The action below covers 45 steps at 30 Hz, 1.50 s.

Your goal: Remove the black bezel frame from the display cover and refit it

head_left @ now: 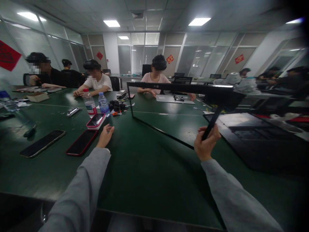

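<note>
My right hand (206, 141) is closed around the lower right corner of a thin black rectangular frame (178, 87), which it holds up tilted above the green table (149, 167). The frame's left lower corner hangs near the table surface. My left hand (105, 136) reaches forward over the table with fingers apart and nothing in it, next to a phone in a red case (82, 142). Both my arms wear grey sleeves.
Another dark phone (42, 143) and a phone in a pink case (96, 120) lie at left, behind them two water bottles (89, 103). A black monitor panel (263, 135) lies flat at right. Several people sit along the far side.
</note>
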Tool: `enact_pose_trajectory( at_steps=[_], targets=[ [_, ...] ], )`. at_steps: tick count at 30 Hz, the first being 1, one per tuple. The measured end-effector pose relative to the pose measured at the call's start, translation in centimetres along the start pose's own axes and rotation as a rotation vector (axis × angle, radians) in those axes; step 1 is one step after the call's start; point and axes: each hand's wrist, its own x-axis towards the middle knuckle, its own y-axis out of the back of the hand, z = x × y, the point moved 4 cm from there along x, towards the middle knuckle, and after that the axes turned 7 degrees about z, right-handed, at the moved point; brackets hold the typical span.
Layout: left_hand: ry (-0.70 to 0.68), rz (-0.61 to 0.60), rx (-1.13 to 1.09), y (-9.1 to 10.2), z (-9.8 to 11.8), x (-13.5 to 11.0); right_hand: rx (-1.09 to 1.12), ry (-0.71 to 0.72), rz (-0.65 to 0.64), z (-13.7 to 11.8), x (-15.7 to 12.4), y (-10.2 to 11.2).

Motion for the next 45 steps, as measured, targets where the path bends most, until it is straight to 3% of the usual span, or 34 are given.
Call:
enact_pose_trajectory(
  at_steps=[5, 11, 15, 18, 21, 24, 31, 39, 45],
  targets=[
    [0.069, 0.057, -0.228, -0.2, 1.7, -0.3, 0.039, -0.189, -0.143, -0.5, -0.9, -1.2],
    [0.201, 0.038, -0.430, 0.2, 3.0, -1.0, 0.103, -0.394, -0.160, 2.7, -1.8, -2.4],
    [0.256, 0.173, -0.448, 0.7, 3.1, -1.6, 0.161, -0.594, -0.424, 5.1, -3.2, -4.5],
    [0.245, 0.262, -0.464, 1.2, 3.5, -1.7, 0.203, -0.641, -0.549, 5.9, -3.9, -5.5],
    [0.180, 0.293, -0.454, 1.5, 4.1, -1.8, 0.232, -0.646, -0.525, 6.2, -3.8, -5.5],
    [0.126, 0.235, -0.453, 1.2, 4.5, -2.2, 0.252, -0.667, -0.496, 6.1, -3.7, -5.8],
    [0.060, 0.192, -0.399, 0.1, 5.0, -4.0, 0.397, -0.757, -0.169, 6.8, -3.3, -5.9],
    [0.060, 0.208, -0.342, 0.4, 5.3, -4.0, 0.428, -0.763, -0.256, 7.3, -3.5, -5.8],
    [0.151, 0.115, -0.341, -0.5, 3.9, -2.5, 0.389, -0.738, -0.395, 7.1, -3.4, -5.9]
  ],
)
